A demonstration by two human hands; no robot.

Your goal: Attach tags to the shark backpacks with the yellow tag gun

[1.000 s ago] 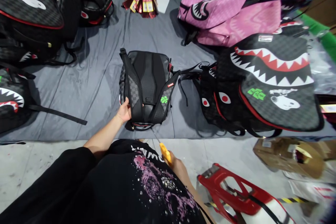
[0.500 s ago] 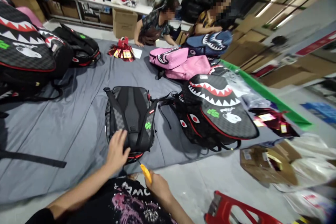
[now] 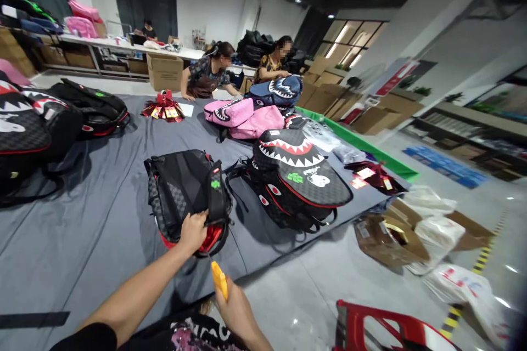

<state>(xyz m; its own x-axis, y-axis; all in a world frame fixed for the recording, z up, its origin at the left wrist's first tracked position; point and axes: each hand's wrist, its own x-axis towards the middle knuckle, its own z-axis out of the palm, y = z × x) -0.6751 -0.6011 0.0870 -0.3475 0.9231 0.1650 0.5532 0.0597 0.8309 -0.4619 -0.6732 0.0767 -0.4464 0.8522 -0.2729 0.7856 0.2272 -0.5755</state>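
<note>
Backpack [image 3: 185, 189], one, lying strap side up near the front edge of a gray cloth-covered table [image 3: 102, 214], its red-lined end toward the camera wearer. Two hands attend it. The left hand [image 3: 193, 233] touches the near end from above; its fingers are bent, but whether they pinch the fabric cannot be told. The right hand [image 3: 235, 307] is closed around one yellow tool [image 3: 219, 279], whose thin forward end points at the backpack's near edge, its tip too fine to make out.

Just to the right stands one stack of dark shark-mouth bags [image 3: 296, 156], probably more than one deep. Beyond it lie two pink bags [image 3: 258, 122] and one blue bag [image 3: 274, 90]. Red tag bundles number two: a far bundle [image 3: 163, 108], beside one white sheet [image 3: 186, 110], and a right-hand bundle [image 3: 373, 173]. Three other people are visible, two across the table and one at a distant bench [image 3: 132, 46], all partly hidden by furniture or goods. The left picture edge cuts off a pile of dark bags [image 3: 24, 140]; the bottom edge cuts off one red frame [image 3: 349, 315].
</note>
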